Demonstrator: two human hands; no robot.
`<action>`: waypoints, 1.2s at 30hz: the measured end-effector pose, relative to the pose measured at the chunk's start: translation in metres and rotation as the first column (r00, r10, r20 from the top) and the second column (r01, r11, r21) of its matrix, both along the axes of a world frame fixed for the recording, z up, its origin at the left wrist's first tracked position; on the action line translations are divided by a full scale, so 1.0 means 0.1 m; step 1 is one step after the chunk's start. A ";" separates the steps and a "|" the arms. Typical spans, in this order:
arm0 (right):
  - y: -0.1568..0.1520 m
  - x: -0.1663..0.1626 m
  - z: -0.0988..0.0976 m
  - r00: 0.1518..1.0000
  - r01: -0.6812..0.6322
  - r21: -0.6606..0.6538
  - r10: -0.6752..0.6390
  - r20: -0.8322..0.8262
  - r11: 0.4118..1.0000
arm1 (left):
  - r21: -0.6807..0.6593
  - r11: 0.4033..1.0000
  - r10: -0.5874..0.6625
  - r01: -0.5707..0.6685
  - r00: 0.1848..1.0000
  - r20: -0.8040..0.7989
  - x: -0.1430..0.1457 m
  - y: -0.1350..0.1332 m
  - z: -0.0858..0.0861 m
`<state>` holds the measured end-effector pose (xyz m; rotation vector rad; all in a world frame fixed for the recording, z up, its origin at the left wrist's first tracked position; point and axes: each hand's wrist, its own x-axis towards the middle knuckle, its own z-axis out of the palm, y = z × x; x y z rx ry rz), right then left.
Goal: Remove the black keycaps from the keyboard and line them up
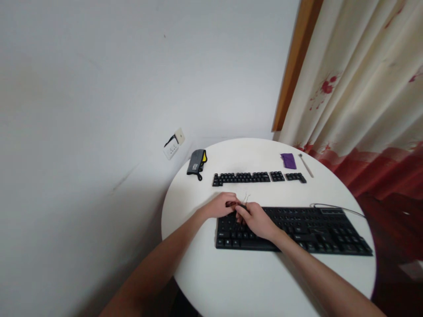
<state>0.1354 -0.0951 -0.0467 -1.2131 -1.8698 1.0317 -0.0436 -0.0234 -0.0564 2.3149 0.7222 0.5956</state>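
Observation:
A black keyboard lies across the white round table, with its upper rows looking partly stripped of keycaps. My right hand is closed above its left part, gripping a wire keycap puller; the two thin wire prongs stick up past the fingers. Close against it, my left hand curls its fingers at the keyboard's upper left corner. Whatever its fingertips pinch is too small and hidden to name. Beyond both hands, removed black keycaps stand in rows.
A grey pouch with a yellow patch lies at the table's back left. Toward the back right are a purple cloth and a thin brush-like stick. The keyboard's cable runs off the right edge. A wall socket is at the left.

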 end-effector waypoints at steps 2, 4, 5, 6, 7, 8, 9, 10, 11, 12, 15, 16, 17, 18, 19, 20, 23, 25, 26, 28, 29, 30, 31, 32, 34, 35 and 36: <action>0.06 0.04 0.00 0.993 0.049 -0.038 -0.052 -0.102 0.998 | 0.028 0.997 0.072 -0.073 0.996 0.055 0.01 -0.01 0.03; 0.12 0.10 0.03 0.976 0.159 -0.008 -0.158 -0.153 0.987 | 0.034 0.988 0.146 -0.152 0.979 0.145 0.03 -0.03 0.07; 0.14 0.13 0.04 0.961 0.229 0.018 -0.223 -0.166 0.973 | 0.031 0.984 0.166 -0.175 0.969 0.185 0.04 -0.04 0.09; 0.16 0.15 0.05 0.943 0.295 0.041 -0.284 -0.174 0.955 | 0.028 0.983 0.169 -0.179 0.963 0.211 0.06 -0.06 0.10; 0.16 0.17 0.07 0.926 0.347 0.058 -0.332 -0.180 0.936 | 0.028 0.985 0.160 -0.171 0.961 0.226 0.07 -0.08 0.11; 0.17 0.18 0.08 0.913 0.380 0.068 -0.363 -0.188 0.922 | 0.030 0.987 0.146 -0.156 0.963 0.228 0.10 -0.10 0.12; 0.16 0.19 0.09 0.907 0.394 0.075 -0.374 -0.194 0.916 | 0.035 0.989 0.133 -0.144 0.966 0.224 0.12 -0.13 0.12; 0.15 0.19 0.11 0.906 0.396 0.084 -0.374 -0.198 0.914 | 0.040 0.990 0.125 -0.137 0.968 0.216 0.14 -0.15 0.12; 0.14 0.18 0.12 0.906 0.396 0.094 -0.373 -0.200 0.913 | 0.045 0.989 0.126 -0.139 0.969 0.211 0.17 -0.17 0.12; 0.13 0.18 0.12 0.907 0.396 0.101 -0.371 -0.201 0.913 | 0.051 0.988 0.135 -0.149 0.969 0.209 0.19 -0.18 0.11; 0.12 0.16 0.11 0.916 0.372 0.100 -0.348 -0.198 0.923 | 0.080 0.974 0.192 -0.212 0.959 0.208 0.22 -0.21 0.08; 0.13 0.17 0.10 0.926 0.347 0.092 -0.326 -0.192 0.933 | 0.097 0.967 0.212 -0.235 0.956 0.201 0.23 -0.21 0.07; 0.14 0.17 0.08 0.937 0.317 0.082 -0.299 -0.182 0.945 | 0.120 0.960 0.230 -0.255 0.955 0.189 0.23 -0.21 0.07; 0.15 0.18 0.05 0.946 0.292 0.074 -0.276 -0.173 0.954 | 0.147 0.952 0.242 -0.269 0.954 0.175 0.23 -0.21 0.08; 0.16 0.18 0.03 0.950 0.278 0.069 -0.264 -0.165 0.958 | 0.177 0.945 0.248 -0.276 0.955 0.163 0.23 -0.21 0.08; 0.18 0.19 0.00 0.952 0.277 0.068 -0.264 -0.157 0.959 | 0.209 0.938 0.247 -0.275 0.957 0.153 0.23 -0.22 0.10; 0.20 0.20 -0.03 0.940 0.325 0.081 -0.312 -0.140 0.942 | 0.305 0.922 0.213 -0.239 0.970 0.115 0.24 -0.24 0.13; 0.19 0.20 -0.02 0.932 0.351 0.096 -0.338 -0.127 0.931 | 0.361 0.910 0.193 -0.205 0.979 0.068 0.24 -0.25 0.15; 0.19 0.20 0.00 0.930 0.360 0.101 -0.347 -0.122 0.928 | 0.385 0.904 0.187 -0.188 0.982 0.041 0.24 -0.25 0.15; 0.18 0.19 0.03 0.925 0.372 0.098 -0.359 -0.122 0.923 | 0.426 0.890 0.181 -0.163 0.983 -0.002 0.23 -0.25 0.14; 0.17 0.19 0.04 0.923 0.377 0.090 -0.365 -0.126 0.922 | 0.443 0.882 0.182 -0.157 0.983 -0.015 0.23 -0.25 0.14; 0.17 0.19 0.04 0.920 0.380 0.077 -0.369 -0.132 0.922 | 0.458 0.875 0.185 -0.155 0.983 -0.021 0.22 -0.25 0.14; 0.17 0.19 0.04 0.918 0.382 0.064 -0.371 -0.139 0.922 | 0.472 0.868 0.187 -0.155 0.982 -0.021 0.22 -0.25 0.14; 0.17 0.18 0.04 0.917 0.382 0.053 -0.371 -0.145 0.923 | 0.484 0.861 0.189 -0.157 0.982 -0.017 0.22 -0.25 0.14; 0.18 0.18 0.01 0.916 0.382 0.042 -0.372 -0.152 0.923 | 0.508 0.846 0.191 -0.160 0.982 -0.009 0.22 -0.25 0.14; 0.19 0.18 0.00 0.916 0.381 0.035 -0.371 -0.155 0.924 | 0.518 0.840 0.191 -0.160 0.982 -0.006 0.22 -0.25 0.14; 0.20 0.18 -0.02 0.916 0.375 0.021 -0.368 -0.160 0.927 | 0.526 0.836 0.191 -0.160 0.982 -0.005 0.22 -0.25 0.15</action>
